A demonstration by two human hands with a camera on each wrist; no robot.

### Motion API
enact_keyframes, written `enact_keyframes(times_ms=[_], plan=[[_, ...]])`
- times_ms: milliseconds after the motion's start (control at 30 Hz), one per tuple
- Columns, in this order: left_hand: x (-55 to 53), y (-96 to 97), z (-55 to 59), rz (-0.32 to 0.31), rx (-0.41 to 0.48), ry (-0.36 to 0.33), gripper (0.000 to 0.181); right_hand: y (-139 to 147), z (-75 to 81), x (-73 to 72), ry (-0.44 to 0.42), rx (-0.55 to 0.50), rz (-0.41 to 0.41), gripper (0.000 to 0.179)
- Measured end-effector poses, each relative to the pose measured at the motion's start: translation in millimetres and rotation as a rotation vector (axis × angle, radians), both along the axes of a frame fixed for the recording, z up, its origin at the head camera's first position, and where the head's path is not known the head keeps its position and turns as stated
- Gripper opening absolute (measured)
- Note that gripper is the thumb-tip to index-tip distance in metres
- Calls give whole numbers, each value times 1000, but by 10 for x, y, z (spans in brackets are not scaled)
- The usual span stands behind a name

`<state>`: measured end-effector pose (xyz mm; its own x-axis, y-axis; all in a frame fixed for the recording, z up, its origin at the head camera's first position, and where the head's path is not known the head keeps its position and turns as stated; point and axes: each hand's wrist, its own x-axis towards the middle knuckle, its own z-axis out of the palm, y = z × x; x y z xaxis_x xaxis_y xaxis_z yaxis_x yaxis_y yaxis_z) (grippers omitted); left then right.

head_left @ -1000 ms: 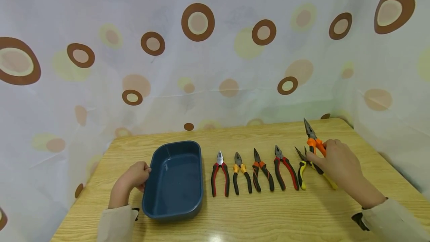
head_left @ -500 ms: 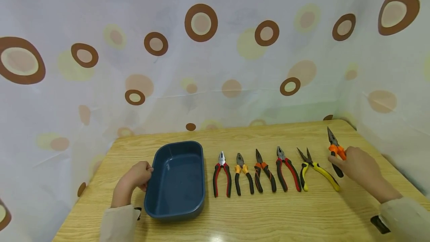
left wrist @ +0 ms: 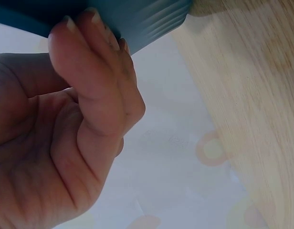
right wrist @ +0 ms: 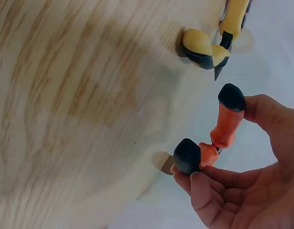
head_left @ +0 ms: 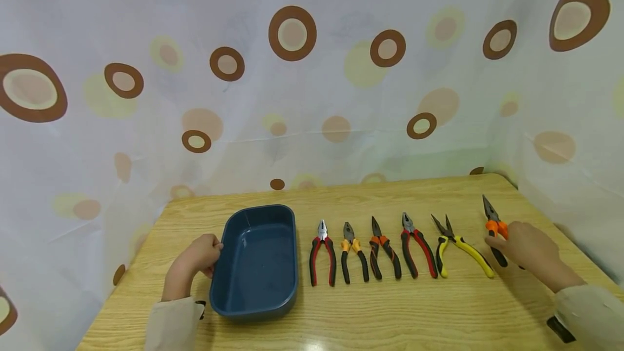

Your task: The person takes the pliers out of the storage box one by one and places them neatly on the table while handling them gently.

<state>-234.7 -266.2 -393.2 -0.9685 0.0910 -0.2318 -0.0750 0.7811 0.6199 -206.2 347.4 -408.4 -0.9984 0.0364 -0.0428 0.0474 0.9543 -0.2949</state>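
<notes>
At the far right of the table, my right hand (head_left: 533, 248) holds orange-and-black long-nose pliers (head_left: 491, 213), jaws pointing away. In the right wrist view, thumb and fingers grip their handles (right wrist: 228, 125) from both sides, close over the wood. Beside them on the left lie yellow-and-black long-nose pliers (head_left: 458, 240) with parted jaws. My left hand (head_left: 197, 256) grips the left rim of a deep blue rectangular dish (head_left: 255, 316), which holds nothing. In the left wrist view the fingertips (left wrist: 68, 36) press against the dish's side; part of the thumb is hidden.
Between dish and yellow pliers, a row holds red-and-black pliers (head_left: 322, 259), yellow-topped black pliers (head_left: 352, 251), orange-and-black long-nose pliers (head_left: 384, 251) and larger red-and-black pliers (head_left: 416, 248). A patterned curtain (head_left: 341, 96) hangs behind the wooden table (head_left: 390, 318).
My right hand has carried the orange-and-black long-nose pliers rightward from above the yellow pair, then lowered them toward the table. The left hand keeps its grip on the dish.
</notes>
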Motion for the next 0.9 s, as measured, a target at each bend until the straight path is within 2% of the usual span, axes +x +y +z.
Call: enact_keyframes(times_ms=[567, 900], plan=[[36, 20, 9, 10, 13, -6, 19, 52, -99, -86, -117, 2, -18, 46], [55, 52, 30, 7, 11, -6, 20, 113, -166, -109, -145, 19, -4, 45]])
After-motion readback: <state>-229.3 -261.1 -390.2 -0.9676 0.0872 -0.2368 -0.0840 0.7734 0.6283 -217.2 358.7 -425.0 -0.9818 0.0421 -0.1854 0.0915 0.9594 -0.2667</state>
